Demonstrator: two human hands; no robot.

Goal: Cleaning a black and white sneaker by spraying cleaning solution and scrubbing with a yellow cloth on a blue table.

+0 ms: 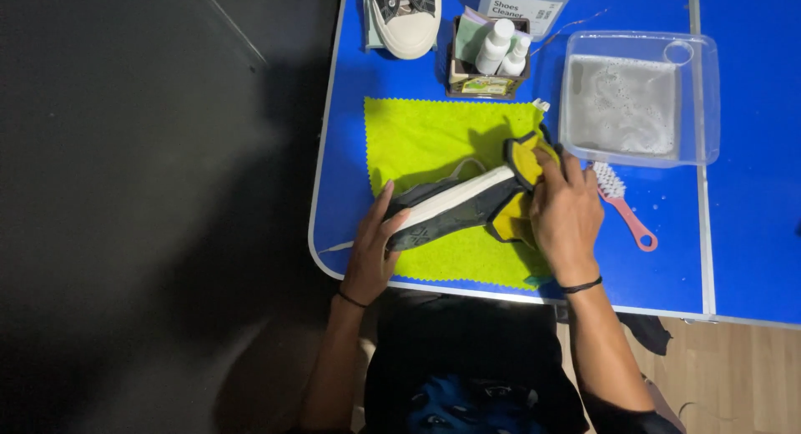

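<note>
At frame centre, your left hand (pixel 373 252) clasps the heel of the dark canvas sneaker with white sole (pixel 450 207), lying sideways on the lime-green cloth (pixel 421 138). Your right hand (pixel 566 213) presses a yellow cloth pad (pixel 524 156) against its toe. The white-labelled box (pixel 527 2) sits top centre, near the small brown box of white bottles (pixel 488 60). Bare blue folding table (pixel 667 267) lies lower right.

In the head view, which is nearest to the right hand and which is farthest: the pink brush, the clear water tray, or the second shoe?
From the right hand:
1. Pink brush, just to its right on the table.
2. Clear water tray, beyond the brush, up and right.
3. Second shoe, at the far edge, up and left.
</note>
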